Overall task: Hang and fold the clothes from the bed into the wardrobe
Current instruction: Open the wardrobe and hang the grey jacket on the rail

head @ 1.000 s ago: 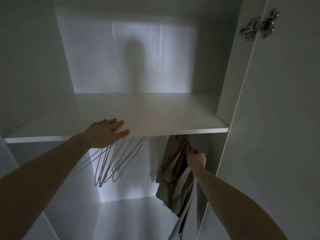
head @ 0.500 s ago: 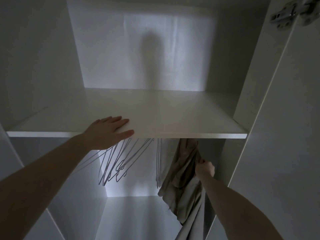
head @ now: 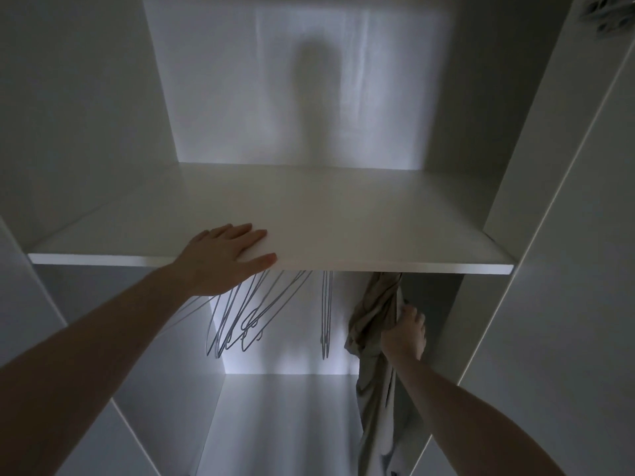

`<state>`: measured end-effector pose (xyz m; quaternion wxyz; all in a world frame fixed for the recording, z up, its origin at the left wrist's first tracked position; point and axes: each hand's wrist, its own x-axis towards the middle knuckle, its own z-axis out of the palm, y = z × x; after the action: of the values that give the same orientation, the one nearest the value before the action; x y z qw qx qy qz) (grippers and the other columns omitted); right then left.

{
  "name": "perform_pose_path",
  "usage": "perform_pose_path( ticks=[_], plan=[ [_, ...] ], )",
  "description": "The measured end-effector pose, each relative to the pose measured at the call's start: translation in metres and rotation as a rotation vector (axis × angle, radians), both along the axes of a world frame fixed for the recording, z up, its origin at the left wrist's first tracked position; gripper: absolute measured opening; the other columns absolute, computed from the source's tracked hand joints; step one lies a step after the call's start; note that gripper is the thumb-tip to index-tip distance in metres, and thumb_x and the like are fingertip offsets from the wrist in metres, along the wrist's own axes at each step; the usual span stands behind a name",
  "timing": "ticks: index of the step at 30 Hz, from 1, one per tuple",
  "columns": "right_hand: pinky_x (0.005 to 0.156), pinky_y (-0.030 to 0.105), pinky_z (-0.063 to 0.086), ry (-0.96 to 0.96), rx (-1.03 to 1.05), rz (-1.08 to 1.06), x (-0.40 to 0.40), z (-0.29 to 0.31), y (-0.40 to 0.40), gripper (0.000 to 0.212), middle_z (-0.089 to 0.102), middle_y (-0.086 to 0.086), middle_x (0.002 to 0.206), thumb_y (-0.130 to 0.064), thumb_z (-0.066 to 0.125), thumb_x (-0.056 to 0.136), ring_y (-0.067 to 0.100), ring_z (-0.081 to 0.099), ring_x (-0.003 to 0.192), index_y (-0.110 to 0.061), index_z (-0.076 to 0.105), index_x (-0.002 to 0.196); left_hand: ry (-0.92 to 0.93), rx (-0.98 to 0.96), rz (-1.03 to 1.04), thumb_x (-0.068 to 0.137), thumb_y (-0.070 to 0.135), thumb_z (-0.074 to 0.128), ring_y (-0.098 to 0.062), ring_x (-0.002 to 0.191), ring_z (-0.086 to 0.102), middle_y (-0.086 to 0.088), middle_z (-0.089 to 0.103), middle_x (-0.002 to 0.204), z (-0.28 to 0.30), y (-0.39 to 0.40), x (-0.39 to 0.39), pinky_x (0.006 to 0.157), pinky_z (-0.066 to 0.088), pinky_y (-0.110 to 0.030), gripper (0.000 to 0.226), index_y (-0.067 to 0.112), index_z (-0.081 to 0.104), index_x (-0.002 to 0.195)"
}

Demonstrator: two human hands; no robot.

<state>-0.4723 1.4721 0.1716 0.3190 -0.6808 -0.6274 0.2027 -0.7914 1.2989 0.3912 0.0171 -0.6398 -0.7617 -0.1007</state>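
White board fills your view: you are looking up into the wardrobe (head: 103, 132), at its shelf (head: 343, 218) and the dim hanging space below it.

Your left hand (head: 226, 259) lies flat on the shelf's front edge, left of centre. Its fingers are straight and spread over the top of the board, the thumb stretched along the front lip, and it holds nothing.

Your right hand (head: 403, 333) is under the shelf at the right end of the hanging space. Its fingers are curled tight round a bunch of the olive-grey garment (head: 372, 314). That garment hangs from somewhere just beneath the shelf; the board hides the top of it, so you cannot tell what it hangs on. From your grip the cloth falls in loose folds down past your forearm to the bottom of the view, close to the right wall.

Bare wire hangers (head: 240, 324) hang in a slanted cluster under your left hand, and two more (head: 325, 321) hang straight between that cluster and the garment.

On the back panel above the shelf falls a soft shadow (head: 316, 97). The open door (head: 567, 269) stands at your right, with a blurred hinge (head: 608, 12) at its top corner.
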Motion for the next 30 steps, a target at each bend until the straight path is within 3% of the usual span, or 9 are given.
perform_pose_path(
  ticks=[5, 10, 11, 13, 14, 16, 17, 23, 30],
  plan=[
    [0.06, 0.011, 0.039, 0.092, 0.006, 0.311, -0.049, -0.01, -0.011, 0.023, 0.059, -0.004, 0.102, -0.006, 0.054, 0.096, 0.014, 0.062, 0.084, -0.023, 0.058, 0.111, -0.089, 0.039, -0.027, 0.069, 0.102, 0.01, -0.017, 0.156, 0.016, 0.011, 0.023, 0.168, -0.002, -0.002, 0.0, 0.127, 0.008, -0.047, 0.109, 0.042, 0.029, 0.158],
    [0.108, 0.025, 0.04, 0.358, -0.321, 0.355, -0.083, -0.054, 0.002, 0.039, 0.064, 0.005, 0.131, -0.026, 0.041, 0.109, 0.02, 0.055, 0.127, -0.013, 0.05, 0.145, 0.041, 0.021, 0.031, 0.053, 0.104, -0.012, -0.018, 0.156, 0.018, 0.016, 0.018, 0.169, -0.002, -0.001, 0.003, 0.127, 0.015, -0.045, 0.122, 0.05, 0.019, 0.158],
    [0.107, 0.017, 0.037, 0.377, -0.301, 0.401, -0.088, -0.06, 0.005, 0.042, 0.069, 0.003, 0.122, -0.031, 0.029, 0.111, 0.012, 0.058, 0.123, -0.016, 0.057, 0.14, 0.04, 0.021, 0.039, 0.053, 0.105, -0.013, -0.017, 0.156, 0.018, 0.016, 0.017, 0.169, -0.002, -0.001, 0.003, 0.127, 0.014, -0.045, 0.122, 0.05, 0.018, 0.158],
    [0.071, -0.002, 0.034, 0.404, -0.269, 0.382, -0.088, -0.041, 0.001, 0.066, 0.062, -0.018, 0.083, -0.063, 0.009, 0.103, -0.011, 0.053, 0.076, -0.042, 0.071, 0.104, 0.035, 0.021, 0.04, 0.051, 0.105, -0.013, -0.017, 0.156, 0.017, 0.017, 0.017, 0.169, -0.001, -0.001, 0.004, 0.127, 0.014, -0.045, 0.124, 0.05, 0.018, 0.158],
    [0.06, 0.001, 0.031, 0.564, -0.412, 0.407, -0.091, -0.028, 0.0, 0.061, 0.059, -0.017, 0.082, -0.072, 0.018, 0.098, -0.01, 0.043, 0.065, -0.042, 0.07, 0.099, 0.036, 0.019, 0.039, 0.05, 0.105, -0.014, -0.017, 0.156, 0.017, 0.016, 0.017, 0.169, 0.0, -0.001, 0.004, 0.127, 0.014, -0.045, 0.125, 0.05, 0.018, 0.158],
    [0.063, 0.007, 0.037, 0.196, -0.3, 0.305, -0.104, -0.051, -0.003, 0.038, 0.063, -0.006, 0.098, -0.045, 0.042, 0.106, -0.004, 0.046, 0.07, -0.02, 0.069, 0.117, 0.034, 0.016, 0.039, 0.05, 0.105, -0.016, -0.018, 0.156, 0.016, 0.017, 0.016, 0.169, 0.001, -0.001, 0.005, 0.127, 0.014, -0.045, 0.125, 0.05, 0.017, 0.158],
    [0.066, 0.01, 0.043, 0.25, -0.364, 0.339, -0.107, -0.042, -0.007, 0.035, 0.063, -0.006, 0.097, -0.036, 0.044, 0.107, -0.001, 0.052, 0.073, -0.014, 0.068, 0.118, 0.032, 0.017, 0.039, 0.05, 0.105, -0.016, -0.017, 0.156, 0.016, 0.017, 0.016, 0.169, 0.002, -0.002, 0.006, 0.127, 0.014, -0.045, 0.125, 0.05, 0.017, 0.158],
    [0.082, 0.041, 0.054, 0.439, -0.408, 0.371, -0.124, -0.041, -0.005, 0.037, 0.071, -0.003, 0.078, -0.048, 0.06, 0.096, 0.016, 0.063, 0.076, -0.019, 0.073, 0.078, 0.041, 0.003, 0.039, 0.05, 0.104, -0.018, -0.017, 0.157, 0.013, 0.017, 0.013, 0.169, 0.003, -0.003, 0.009, 0.127, 0.012, -0.045, 0.126, 0.05, 0.015, 0.158],
    [0.092, 0.03, 0.051, 0.488, -0.46, 0.429, -0.135, -0.031, -0.009, 0.025, 0.068, -0.005, 0.1, -0.042, 0.072, 0.092, 0.017, 0.063, 0.097, -0.02, 0.071, 0.104, 0.052, -0.011, 0.042, 0.051, 0.103, -0.019, -0.016, 0.157, 0.011, 0.016, 0.012, 0.17, 0.003, -0.004, 0.009, 0.127, 0.011, -0.046, 0.125, 0.048, 0.013, 0.159]
  ],
)
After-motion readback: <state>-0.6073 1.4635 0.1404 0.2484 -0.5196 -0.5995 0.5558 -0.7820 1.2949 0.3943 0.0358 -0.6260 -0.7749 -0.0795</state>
